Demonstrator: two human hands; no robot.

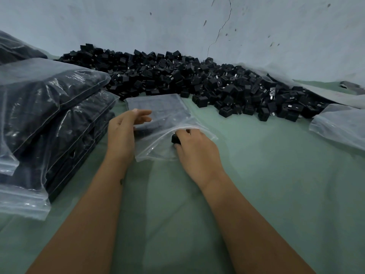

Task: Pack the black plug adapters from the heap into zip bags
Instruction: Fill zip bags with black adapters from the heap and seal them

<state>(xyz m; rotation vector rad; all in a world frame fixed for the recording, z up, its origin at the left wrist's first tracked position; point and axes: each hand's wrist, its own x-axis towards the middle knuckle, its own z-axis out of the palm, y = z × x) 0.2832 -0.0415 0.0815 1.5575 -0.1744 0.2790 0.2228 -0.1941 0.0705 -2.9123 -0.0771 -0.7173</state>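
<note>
**hands loading a zip bag beside the adapter heap**

green sheet: covers the whole working surface, running from 6 o'clock up to the pale wall at 12 o'clock, which is cracked and spotted.

heap of black plug adapters: a long loose bank lying against the foot of the wall, spread from about 11 o'clock to 3 o'clock; several strays sit on the sheet at its near edge.

stack of filled bags: clear bags packed dark with adapters, piled one on another at 9 o'clock, their zip ends pointing toward the viewer.

empty bags: flat clear plastic lying at 3 o'clock, just beside the right end of the heap.

zip bag: at centre, lying flat with its closed end touching the near edge of the heap and its mouth toward 6 o'clock. rows of adapters show dimly through the far half; their exact count cannot be read through the plastic.

left hand: at the bag's 9 o'clock edge, fingers loosely extended and resting on the plastic, thumb on the upper film; no clenched grip is visible.

right hand: at the bag's mouth, 5 o'clock of the bag, fingers curled round one adapter.

held adapter: a small black block at the fingertips of the right hand, lying just inside the raised lip of the bag's mouth.
</note>
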